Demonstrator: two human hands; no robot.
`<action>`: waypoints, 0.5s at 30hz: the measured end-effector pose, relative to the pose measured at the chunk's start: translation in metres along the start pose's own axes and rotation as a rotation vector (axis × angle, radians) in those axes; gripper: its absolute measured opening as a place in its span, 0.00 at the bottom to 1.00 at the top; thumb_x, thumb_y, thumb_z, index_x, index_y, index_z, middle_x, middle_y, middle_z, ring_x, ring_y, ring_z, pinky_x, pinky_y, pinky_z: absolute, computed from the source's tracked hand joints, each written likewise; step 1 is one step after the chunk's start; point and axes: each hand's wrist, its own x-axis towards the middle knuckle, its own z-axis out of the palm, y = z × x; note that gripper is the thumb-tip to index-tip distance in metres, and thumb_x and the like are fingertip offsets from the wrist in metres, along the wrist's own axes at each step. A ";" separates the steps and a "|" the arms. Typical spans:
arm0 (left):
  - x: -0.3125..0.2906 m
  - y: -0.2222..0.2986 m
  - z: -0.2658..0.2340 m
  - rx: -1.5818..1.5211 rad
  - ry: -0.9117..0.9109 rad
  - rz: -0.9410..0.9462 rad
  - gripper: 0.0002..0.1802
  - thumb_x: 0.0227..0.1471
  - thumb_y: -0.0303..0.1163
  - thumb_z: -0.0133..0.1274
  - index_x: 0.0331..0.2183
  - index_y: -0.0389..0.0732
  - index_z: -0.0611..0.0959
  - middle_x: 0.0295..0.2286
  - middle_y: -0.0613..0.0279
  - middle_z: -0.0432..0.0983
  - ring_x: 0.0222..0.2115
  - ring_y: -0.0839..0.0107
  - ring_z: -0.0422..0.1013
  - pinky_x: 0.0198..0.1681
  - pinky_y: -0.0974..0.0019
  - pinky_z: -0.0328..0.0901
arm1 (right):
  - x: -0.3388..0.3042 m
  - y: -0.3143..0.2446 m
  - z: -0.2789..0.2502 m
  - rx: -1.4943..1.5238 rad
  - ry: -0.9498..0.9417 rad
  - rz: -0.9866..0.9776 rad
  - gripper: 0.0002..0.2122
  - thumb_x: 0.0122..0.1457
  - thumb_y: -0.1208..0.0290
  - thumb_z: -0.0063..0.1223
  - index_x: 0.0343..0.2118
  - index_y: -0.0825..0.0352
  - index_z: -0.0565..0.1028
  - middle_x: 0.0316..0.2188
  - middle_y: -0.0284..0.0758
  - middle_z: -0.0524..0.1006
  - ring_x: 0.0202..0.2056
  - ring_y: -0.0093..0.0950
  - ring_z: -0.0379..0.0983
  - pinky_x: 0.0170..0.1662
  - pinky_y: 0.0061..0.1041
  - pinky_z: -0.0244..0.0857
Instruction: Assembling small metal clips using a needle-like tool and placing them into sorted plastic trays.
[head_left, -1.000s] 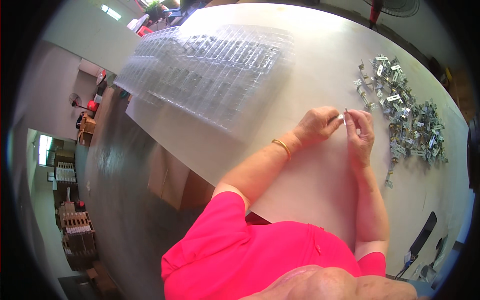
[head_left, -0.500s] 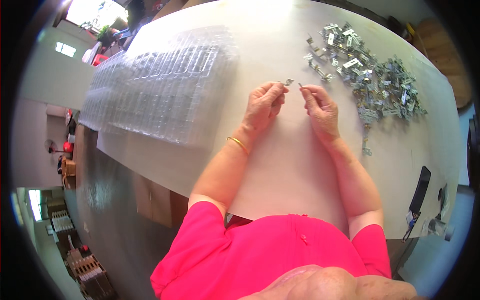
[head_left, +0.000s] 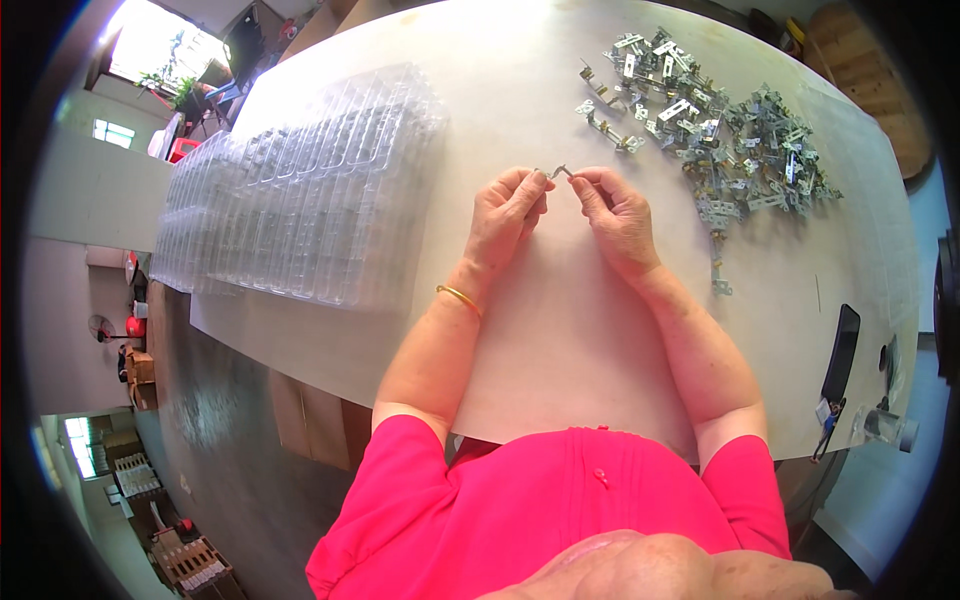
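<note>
Both hands are raised above the middle of the table. My left hand [head_left: 508,215] is closed, its thumb and forefinger pinching one end of a small bent metal piece [head_left: 560,170]. At the other end of it, the fingertips of my right hand [head_left: 617,215] are pinched together as well. Whether this is one part or two touching parts is too small to tell. A loose pile of silvery metal brackets [head_left: 765,150], some with brass-coloured bits, lies beyond my right hand. A few stray brackets [head_left: 610,130] sit at the pile's left edge.
Stacked clear plastic trays [head_left: 300,190] stand on the left of the pale table [head_left: 560,350]. Toward the right edge lie a black phone-like object [head_left: 842,352], a cord with keys [head_left: 826,428] and a clear bottle [head_left: 888,430]. A thin dark rod [head_left: 818,294] rests nearby.
My hands have come closer together, and the metal bits at their fingertips, apart before, now meet or nearly meet. The whole view has shifted slightly.
</note>
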 end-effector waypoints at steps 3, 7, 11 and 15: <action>-0.001 0.003 0.001 0.107 0.021 0.038 0.13 0.62 0.38 0.52 0.33 0.38 0.82 0.20 0.72 0.71 0.16 0.88 0.58 0.18 0.80 0.52 | 0.000 0.000 -0.001 -0.068 -0.002 -0.045 0.05 0.63 0.71 0.55 0.36 0.67 0.78 0.18 0.24 0.70 0.22 0.13 0.62 0.25 0.17 0.58; 0.000 0.002 0.001 0.233 0.042 0.081 0.11 0.62 0.37 0.53 0.33 0.39 0.83 0.20 0.73 0.71 0.17 0.89 0.58 0.18 0.81 0.51 | 0.001 -0.003 -0.001 -0.043 -0.039 -0.014 0.06 0.64 0.72 0.52 0.40 0.67 0.77 0.21 0.26 0.72 0.24 0.14 0.65 0.28 0.17 0.62; 0.000 -0.002 0.004 0.360 -0.011 0.146 0.11 0.61 0.36 0.55 0.32 0.38 0.83 0.20 0.73 0.72 0.19 0.88 0.61 0.21 0.80 0.55 | 0.002 -0.005 -0.004 0.125 -0.157 0.077 0.08 0.66 0.76 0.44 0.43 0.68 0.75 0.27 0.30 0.75 0.30 0.17 0.70 0.34 0.17 0.67; 0.000 -0.006 0.003 0.521 -0.028 0.212 0.10 0.60 0.34 0.55 0.32 0.36 0.83 0.21 0.73 0.73 0.21 0.85 0.65 0.24 0.79 0.60 | 0.005 -0.012 -0.010 0.305 -0.204 0.213 0.10 0.65 0.76 0.40 0.42 0.69 0.76 0.30 0.32 0.76 0.32 0.18 0.72 0.37 0.19 0.69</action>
